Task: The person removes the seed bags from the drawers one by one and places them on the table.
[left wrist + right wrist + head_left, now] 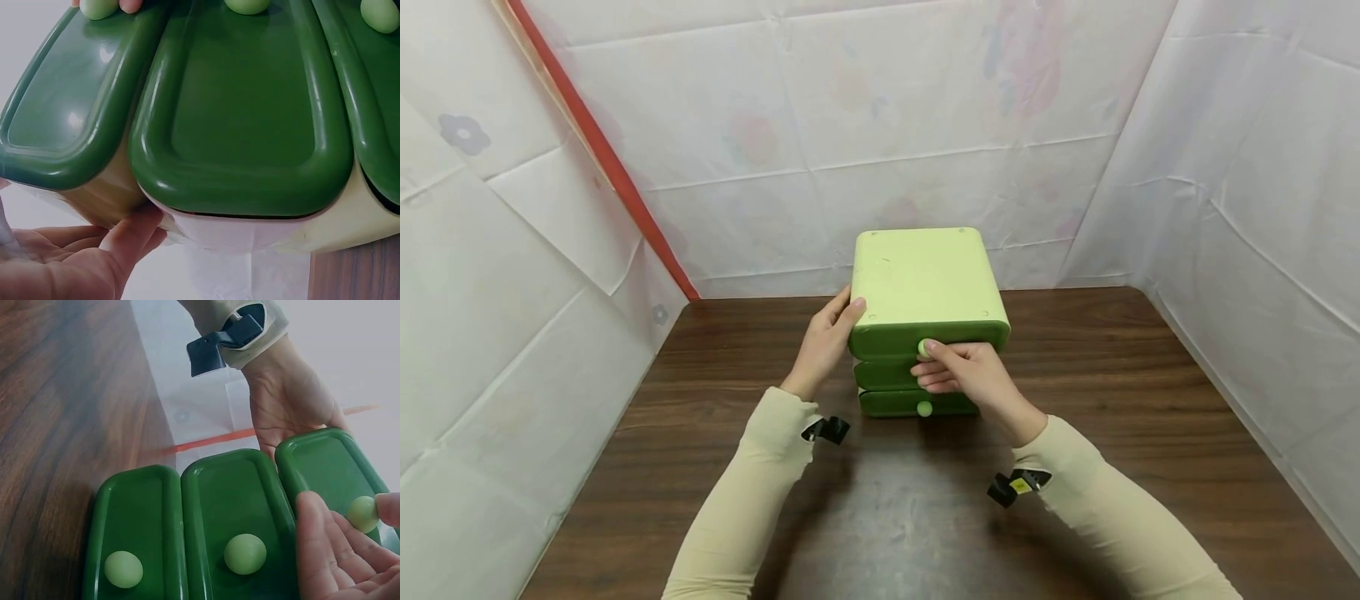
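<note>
A small chest of three drawers (928, 275), with a pale green casing and dark green fronts, stands on the table. My left hand (822, 346) rests against its left side, the thumb at the top edge and the fingers fairly straight along the wall. With thumb and index finger my right hand (973, 375) pinches the round light green knob (362, 514) of the top drawer (887, 340). The other right fingers extend in front of the middle drawer (237, 494), whose knob (245, 554) shows in the right wrist view. Below is the bottom drawer (883, 404) with its knob (924, 408).
The dark wood-grain table (700, 467) extends around the chest. White patterned sheets (820, 125) stand behind it and along both sides. A red strip (602, 154) slants down the left rear corner. Each wrist carries a small black camera (833, 430).
</note>
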The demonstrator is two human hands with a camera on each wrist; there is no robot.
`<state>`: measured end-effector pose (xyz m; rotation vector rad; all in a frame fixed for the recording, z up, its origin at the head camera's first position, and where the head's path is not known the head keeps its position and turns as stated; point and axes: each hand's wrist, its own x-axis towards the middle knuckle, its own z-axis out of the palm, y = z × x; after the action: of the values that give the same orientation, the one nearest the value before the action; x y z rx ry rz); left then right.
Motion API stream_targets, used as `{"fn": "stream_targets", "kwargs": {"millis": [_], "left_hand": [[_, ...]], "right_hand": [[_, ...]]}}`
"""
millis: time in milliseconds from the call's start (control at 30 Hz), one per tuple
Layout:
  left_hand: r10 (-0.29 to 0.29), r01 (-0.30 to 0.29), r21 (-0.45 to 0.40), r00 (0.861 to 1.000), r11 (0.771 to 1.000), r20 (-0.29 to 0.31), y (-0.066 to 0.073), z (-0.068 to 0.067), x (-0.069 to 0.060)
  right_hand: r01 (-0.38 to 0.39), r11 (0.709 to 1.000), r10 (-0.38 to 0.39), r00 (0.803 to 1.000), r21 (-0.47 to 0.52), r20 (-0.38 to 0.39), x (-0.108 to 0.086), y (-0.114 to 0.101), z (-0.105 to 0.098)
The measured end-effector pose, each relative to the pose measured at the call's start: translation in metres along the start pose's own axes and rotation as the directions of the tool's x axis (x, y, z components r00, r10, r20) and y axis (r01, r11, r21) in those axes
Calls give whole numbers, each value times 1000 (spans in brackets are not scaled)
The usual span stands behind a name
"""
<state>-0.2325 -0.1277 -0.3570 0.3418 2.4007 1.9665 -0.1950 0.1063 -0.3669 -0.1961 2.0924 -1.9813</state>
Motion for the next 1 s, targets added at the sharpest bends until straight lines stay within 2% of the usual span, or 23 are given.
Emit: {"fn": "stream_targets", "kwargs": {"millis": [433,733,1000], "left_hand": [[-9,9,-62,1000,998,4,-3,0,4],[-7,7,10,1000,1000,9,-4,-2,3],[12,-11,-16,999,1000,41,-4,-4,2]], "right_hand": [[-4,1000,4,1000,-25,-9,-1,-2,-1],[-31,999,31,1000,-20,-3,-14,-1,4],[-37,999,37,999,-20,12,-30,1,8]]}}
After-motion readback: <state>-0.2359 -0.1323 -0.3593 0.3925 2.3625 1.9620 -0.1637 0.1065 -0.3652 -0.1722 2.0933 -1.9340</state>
